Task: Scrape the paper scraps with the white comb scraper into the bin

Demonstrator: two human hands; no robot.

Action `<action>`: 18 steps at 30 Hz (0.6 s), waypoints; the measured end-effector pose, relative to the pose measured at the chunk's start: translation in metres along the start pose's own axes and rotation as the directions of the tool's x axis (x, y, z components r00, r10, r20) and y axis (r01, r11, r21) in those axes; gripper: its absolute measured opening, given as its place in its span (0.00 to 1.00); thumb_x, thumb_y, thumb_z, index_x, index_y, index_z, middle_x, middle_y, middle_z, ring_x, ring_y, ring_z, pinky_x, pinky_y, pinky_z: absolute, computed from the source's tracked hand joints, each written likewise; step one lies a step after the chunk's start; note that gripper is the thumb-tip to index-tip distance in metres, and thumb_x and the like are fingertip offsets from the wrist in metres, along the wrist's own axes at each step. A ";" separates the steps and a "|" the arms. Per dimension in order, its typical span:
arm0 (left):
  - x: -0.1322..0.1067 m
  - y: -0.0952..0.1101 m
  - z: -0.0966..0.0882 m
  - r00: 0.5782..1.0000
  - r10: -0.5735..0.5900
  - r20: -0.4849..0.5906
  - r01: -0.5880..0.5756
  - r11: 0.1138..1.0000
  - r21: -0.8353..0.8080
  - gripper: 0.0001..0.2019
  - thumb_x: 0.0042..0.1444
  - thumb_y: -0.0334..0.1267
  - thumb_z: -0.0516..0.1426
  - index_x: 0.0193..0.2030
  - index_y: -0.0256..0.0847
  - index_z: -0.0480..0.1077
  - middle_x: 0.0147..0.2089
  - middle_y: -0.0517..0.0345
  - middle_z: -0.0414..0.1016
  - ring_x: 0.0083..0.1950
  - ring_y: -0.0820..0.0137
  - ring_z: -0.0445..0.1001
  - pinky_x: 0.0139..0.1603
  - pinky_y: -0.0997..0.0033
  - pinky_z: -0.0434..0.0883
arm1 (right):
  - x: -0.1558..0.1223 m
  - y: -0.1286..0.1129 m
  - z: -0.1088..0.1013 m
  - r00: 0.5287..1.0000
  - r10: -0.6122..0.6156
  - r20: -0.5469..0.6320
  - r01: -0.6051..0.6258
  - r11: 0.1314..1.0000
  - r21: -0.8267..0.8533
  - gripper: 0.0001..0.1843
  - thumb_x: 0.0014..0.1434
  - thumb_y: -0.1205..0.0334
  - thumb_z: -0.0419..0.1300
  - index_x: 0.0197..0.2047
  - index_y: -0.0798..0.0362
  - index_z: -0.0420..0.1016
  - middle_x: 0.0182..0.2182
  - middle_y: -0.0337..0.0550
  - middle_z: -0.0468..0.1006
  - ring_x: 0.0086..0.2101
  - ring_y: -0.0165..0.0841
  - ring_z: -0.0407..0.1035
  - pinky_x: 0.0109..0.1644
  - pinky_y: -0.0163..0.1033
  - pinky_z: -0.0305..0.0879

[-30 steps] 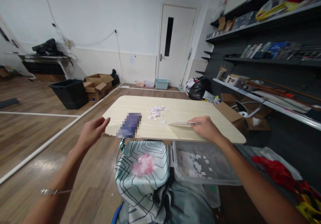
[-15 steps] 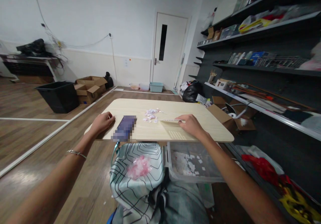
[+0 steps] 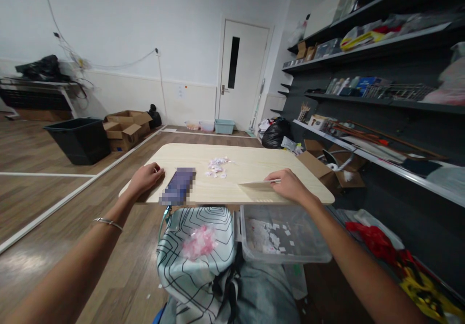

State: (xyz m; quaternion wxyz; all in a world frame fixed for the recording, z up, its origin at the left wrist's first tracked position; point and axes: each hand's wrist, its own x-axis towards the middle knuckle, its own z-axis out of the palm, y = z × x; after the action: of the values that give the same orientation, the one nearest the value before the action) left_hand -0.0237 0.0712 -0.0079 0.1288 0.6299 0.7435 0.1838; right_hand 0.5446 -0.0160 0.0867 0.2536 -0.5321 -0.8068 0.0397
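Observation:
My right hand (image 3: 288,184) pinches a thin pale sheet (image 3: 256,184) by its right end, just above the table's near right part. The sheet shows almost edge-on. At the table's left edge rests my left hand (image 3: 145,178), its fingers curled; whether something small is in them is hidden. Beside it lies a flat dark-blue rectangular thing (image 3: 178,186), blurred by pixels, with a cord at its near end. Between my hands, farther back, is a loose pile of small whitish pieces (image 3: 218,164) on the pale wooden table (image 3: 189,153).
Below the near edge stand a patterned fabric-lined basket (image 3: 170,258) with pink and clear plastic bits, and a clear plastic bin (image 3: 312,254) with small white pieces. Shelves (image 3: 363,102) line the right. An open carton (image 3: 316,166) stands beside the table; a black bin (image 3: 78,142) is far left.
My right hand has moved slightly right with the sheet, which now shows a thinner edge-on face. The left hand stays at the table's edge; the view has shifted a little.

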 end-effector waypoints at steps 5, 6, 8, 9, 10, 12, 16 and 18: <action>-0.007 0.005 -0.001 1.000 -0.005 -0.024 0.005 1.000 -0.020 0.19 0.82 0.51 0.69 0.68 0.39 0.83 0.67 0.44 0.87 0.67 0.49 0.88 0.69 0.42 0.88 | -0.005 0.015 -0.015 0.997 0.066 -0.045 -0.064 0.996 0.058 0.11 0.57 0.69 0.69 0.36 0.47 0.94 0.36 0.46 0.97 0.42 0.47 0.91 0.52 0.40 0.83; -0.009 0.007 -0.001 0.999 -0.006 -0.033 0.005 1.000 -0.029 0.18 0.82 0.50 0.68 0.66 0.38 0.84 0.66 0.44 0.88 0.67 0.48 0.88 0.69 0.42 0.88 | -0.001 0.017 -0.017 0.996 0.077 -0.052 -0.073 0.994 0.081 0.09 0.58 0.68 0.69 0.36 0.47 0.93 0.36 0.47 0.96 0.43 0.47 0.90 0.52 0.40 0.82; -0.012 0.013 -0.001 0.999 -0.006 -0.052 0.003 0.998 -0.056 0.20 0.82 0.50 0.69 0.69 0.39 0.83 0.69 0.43 0.86 0.68 0.48 0.87 0.69 0.41 0.88 | 0.010 0.020 -0.018 0.993 0.102 -0.062 -0.093 0.986 0.141 0.09 0.57 0.67 0.70 0.39 0.49 0.93 0.41 0.50 0.97 0.46 0.48 0.90 0.53 0.41 0.82; -0.013 0.016 -0.002 0.998 -0.003 -0.065 -0.002 0.997 -0.075 0.22 0.81 0.51 0.71 0.71 0.41 0.82 0.71 0.44 0.86 0.67 0.49 0.88 0.68 0.42 0.89 | 0.016 0.023 -0.017 0.991 0.119 -0.062 -0.107 0.978 0.179 0.12 0.56 0.67 0.70 0.43 0.51 0.94 0.44 0.51 0.97 0.48 0.49 0.90 0.54 0.41 0.83; -0.015 0.019 -0.004 0.996 0.004 -0.085 -0.012 0.995 -0.097 0.23 0.80 0.52 0.71 0.70 0.41 0.82 0.69 0.45 0.86 0.64 0.51 0.88 0.65 0.44 0.89 | 0.023 0.025 -0.017 0.988 0.142 -0.057 -0.126 0.967 0.222 0.17 0.55 0.67 0.70 0.48 0.52 0.94 0.48 0.52 0.98 0.49 0.49 0.90 0.54 0.41 0.83; -0.023 0.025 -0.013 0.988 0.030 -0.152 -0.052 0.988 -0.146 0.21 0.80 0.56 0.68 0.59 0.37 0.84 0.56 0.48 0.89 0.53 0.54 0.88 0.56 0.53 0.87 | 0.031 0.031 -0.013 0.980 0.198 -0.029 -0.180 0.933 0.313 0.30 0.54 0.68 0.68 0.61 0.56 0.93 0.54 0.54 0.97 0.48 0.47 0.90 0.50 0.41 0.84; -0.077 0.032 -0.036 0.931 0.145 -0.334 -0.227 0.948 -0.222 0.29 0.84 0.64 0.51 0.49 0.41 0.78 0.42 0.54 0.83 0.46 0.58 0.82 0.47 0.63 0.77 | 0.021 0.043 -0.001 0.950 0.304 0.067 -0.299 0.830 0.471 0.47 0.51 0.68 0.66 0.76 0.57 0.87 0.52 0.50 0.97 0.39 0.42 0.88 0.41 0.40 0.83; -0.129 0.034 -0.033 0.906 0.257 -0.336 -0.342 0.912 -0.225 0.30 0.79 0.71 0.56 0.49 0.44 0.79 0.42 0.57 0.83 0.44 0.59 0.81 0.45 0.63 0.77 | 0.010 0.045 0.006 0.936 0.330 0.120 -0.342 0.778 0.527 0.50 0.50 0.67 0.66 0.77 0.56 0.86 0.50 0.47 0.97 0.36 0.40 0.86 0.39 0.38 0.82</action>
State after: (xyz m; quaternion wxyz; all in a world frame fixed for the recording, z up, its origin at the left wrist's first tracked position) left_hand 0.0152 -0.0542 0.0317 0.0717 0.6778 0.6143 0.3975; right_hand 0.5771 0.0131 0.0701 0.3731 -0.5738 -0.6574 0.3153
